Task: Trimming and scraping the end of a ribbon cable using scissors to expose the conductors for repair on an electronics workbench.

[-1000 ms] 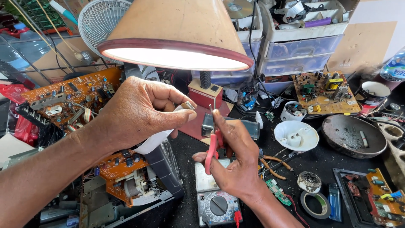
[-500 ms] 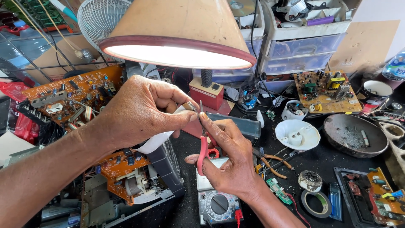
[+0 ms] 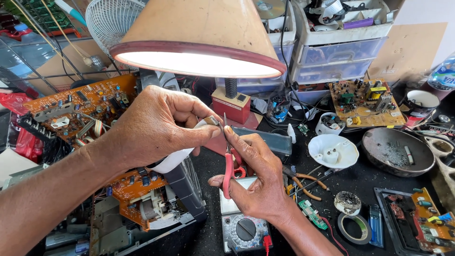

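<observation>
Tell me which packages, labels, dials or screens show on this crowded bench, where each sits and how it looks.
Multimeter: under the right hand, grey body, round black dial.
Plastic bottle: far right edge, clear with a blue and white label.
Drawer unit: behind the lamp, translucent stacked drawers.
Lamp base: centre, a red box with a small dark panel.
Tape roll: lower right, a black ring.
No lit screen shows.
</observation>
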